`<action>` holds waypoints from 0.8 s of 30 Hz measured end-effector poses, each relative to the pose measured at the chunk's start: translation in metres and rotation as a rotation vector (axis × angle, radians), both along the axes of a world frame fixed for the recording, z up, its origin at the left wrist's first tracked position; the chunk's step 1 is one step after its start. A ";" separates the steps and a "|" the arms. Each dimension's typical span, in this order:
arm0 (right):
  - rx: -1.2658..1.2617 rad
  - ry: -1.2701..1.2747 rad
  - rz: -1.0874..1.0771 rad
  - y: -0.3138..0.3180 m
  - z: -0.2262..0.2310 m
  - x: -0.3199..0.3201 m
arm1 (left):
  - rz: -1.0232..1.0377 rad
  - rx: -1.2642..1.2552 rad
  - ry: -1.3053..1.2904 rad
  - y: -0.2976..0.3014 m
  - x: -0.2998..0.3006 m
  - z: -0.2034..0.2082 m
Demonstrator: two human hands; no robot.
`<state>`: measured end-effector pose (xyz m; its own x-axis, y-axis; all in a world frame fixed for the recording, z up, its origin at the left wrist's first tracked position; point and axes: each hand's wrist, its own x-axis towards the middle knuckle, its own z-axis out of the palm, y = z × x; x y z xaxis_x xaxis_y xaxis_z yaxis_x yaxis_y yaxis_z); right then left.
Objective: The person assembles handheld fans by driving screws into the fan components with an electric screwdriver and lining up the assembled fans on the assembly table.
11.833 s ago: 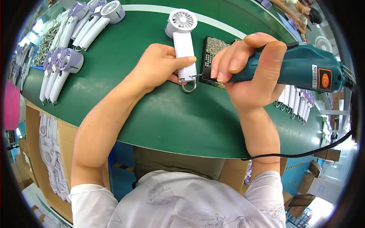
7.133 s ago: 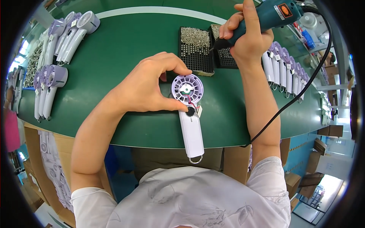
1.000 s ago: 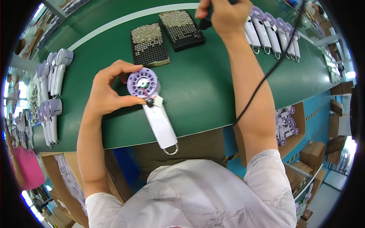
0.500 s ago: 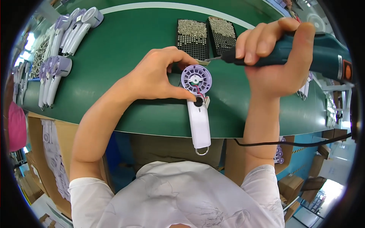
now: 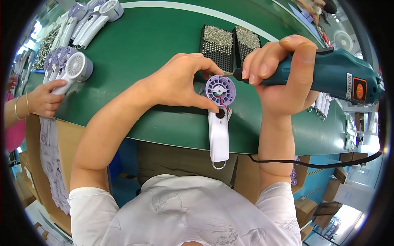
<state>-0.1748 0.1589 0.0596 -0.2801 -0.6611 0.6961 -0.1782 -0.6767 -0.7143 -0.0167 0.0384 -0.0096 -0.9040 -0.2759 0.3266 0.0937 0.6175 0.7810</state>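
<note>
Over the green tabletop (image 5: 135, 49), the fan (image 5: 218, 125) points its handle (image 5: 219, 143) toward the person (image 5: 188, 209), its head (image 5: 221, 91) held in the nearer, half-spread left hand (image 5: 180, 82), while the right hand (image 5: 283, 95) wraps a screwdriver (image 5: 338, 74), tip (image 5: 228, 74) beside the head.

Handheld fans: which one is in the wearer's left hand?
The middle fan, red wires showing in its open head; the other fans are off to the sides.
</note>
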 end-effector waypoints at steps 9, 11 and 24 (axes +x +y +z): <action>-0.057 -0.174 0.062 -0.001 0.004 0.008 | -0.020 -0.003 0.017 -0.001 -0.001 0.001; -0.050 -0.171 0.061 -0.004 0.003 0.008 | -0.019 -0.003 0.016 -0.002 -0.002 0.000; 0.149 -0.210 -0.063 -0.027 -0.009 0.030 | 0.005 -0.003 -0.059 -0.003 0.006 0.007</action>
